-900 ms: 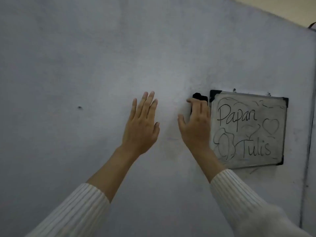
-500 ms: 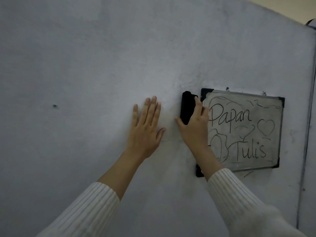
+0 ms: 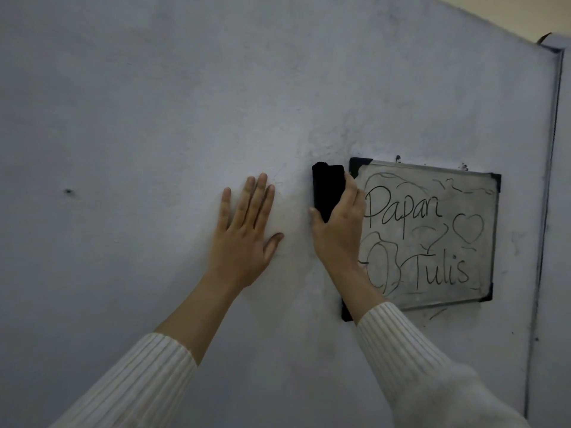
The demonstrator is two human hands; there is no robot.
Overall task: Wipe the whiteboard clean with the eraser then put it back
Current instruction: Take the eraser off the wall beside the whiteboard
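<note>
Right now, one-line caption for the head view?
Right hand grips black eraser beside the scribbled whiteboard; left hand flat on wall.

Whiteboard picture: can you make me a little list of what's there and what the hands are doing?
Board: small rectangular whiteboard with black corners, on the pale grey wall, reads "Papan Tulis" with a heart and scribbles
Eraser: black rectangular eraser, upright, beside the board's top-left corner
Right hand: grips the eraser
Left hand: flat on the wall, fingers straight
Wiping: not started

One head-worn camera faces the wall [image 3: 154, 103] close up, whiteboard [image 3: 432, 193] at right.
</note>
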